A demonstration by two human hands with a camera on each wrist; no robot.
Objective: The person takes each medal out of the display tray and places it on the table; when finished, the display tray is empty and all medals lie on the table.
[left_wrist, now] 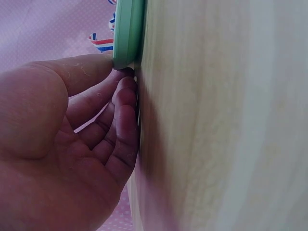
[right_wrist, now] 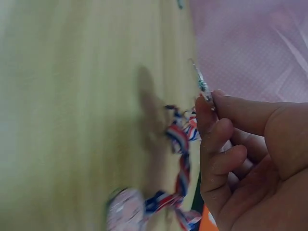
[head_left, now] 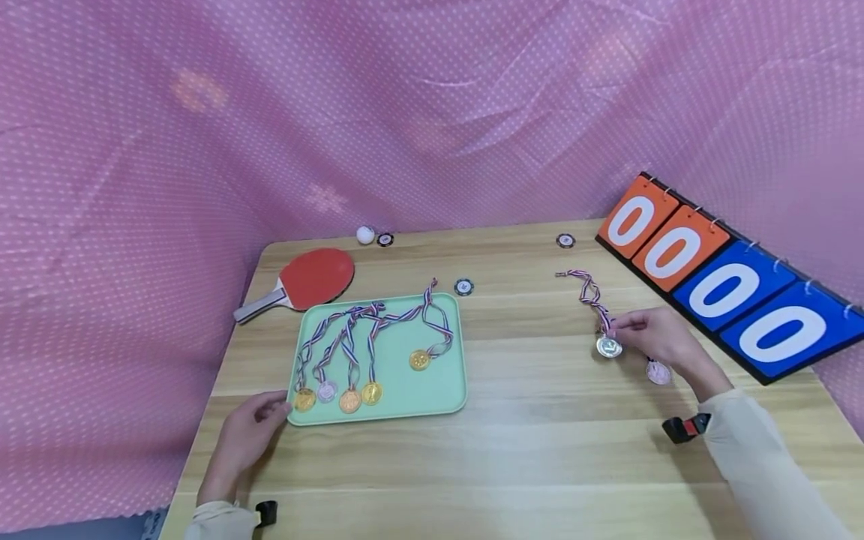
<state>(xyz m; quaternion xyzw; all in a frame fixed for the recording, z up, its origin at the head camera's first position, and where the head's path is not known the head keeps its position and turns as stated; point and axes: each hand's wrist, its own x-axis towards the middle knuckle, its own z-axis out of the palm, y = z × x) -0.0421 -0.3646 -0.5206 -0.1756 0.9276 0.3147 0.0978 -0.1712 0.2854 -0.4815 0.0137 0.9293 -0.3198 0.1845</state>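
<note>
My right hand (head_left: 658, 341) pinches a silver medal (head_left: 609, 346) by its edge between thumb and fingertips, above the right side of the table. The medal's striped ribbon (head_left: 589, 291) trails toward the back. Below that hand another medal (head_left: 658, 373), pale silver, lies partly hidden on the table; in the right wrist view this pale medal (right_wrist: 126, 211) is at the bottom, blurred. My left hand (head_left: 248, 435) grips the near-left corner of a green tray (head_left: 418, 405), thumb at the rim and fingers low against the table. Several gold, silver and bronze-coloured medals (head_left: 349, 400) with tangled ribbons lie in the tray.
A red table tennis paddle (head_left: 317, 277) lies behind the tray on the left. Farther back are a white ball (head_left: 365, 235) and a chip (head_left: 385, 239), with other chips (head_left: 463, 286) (head_left: 565, 240) to the right. A flip scoreboard (head_left: 729, 281) stands along the right edge. Pink cloth (head_left: 432, 112) surrounds the table.
</note>
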